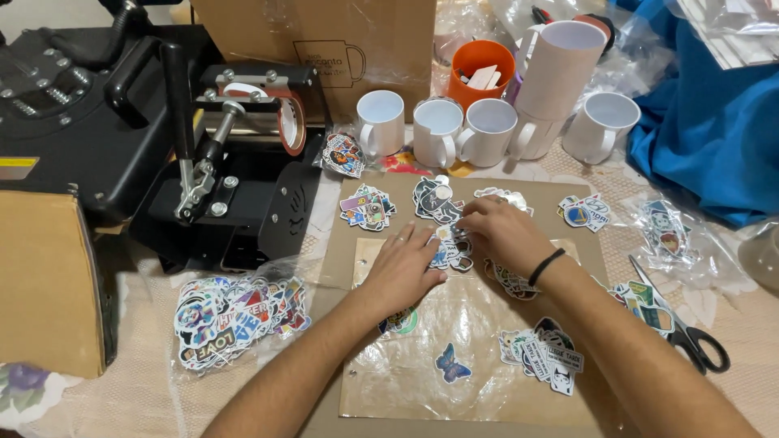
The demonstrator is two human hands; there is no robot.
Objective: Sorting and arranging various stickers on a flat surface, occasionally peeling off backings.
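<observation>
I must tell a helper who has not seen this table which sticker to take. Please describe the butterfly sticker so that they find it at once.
Start at the brown board in the table's middle, covered by a clear plastic sheet. Near its front edge, between the person's forearms, lies the butterfly sticker. It lies alone, blue and purple, while the other stickers sit in piles.

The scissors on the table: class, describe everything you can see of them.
The scissors lie flat on the lace-patterned table cover, to the right of the brown cardboard sheet and the right forearm. They look like metal blades with black plastic loop handles. The blades seem closed and point up and left, the handles down and right. The tips lie close to some stickers. Neither hand touches them.
</observation>
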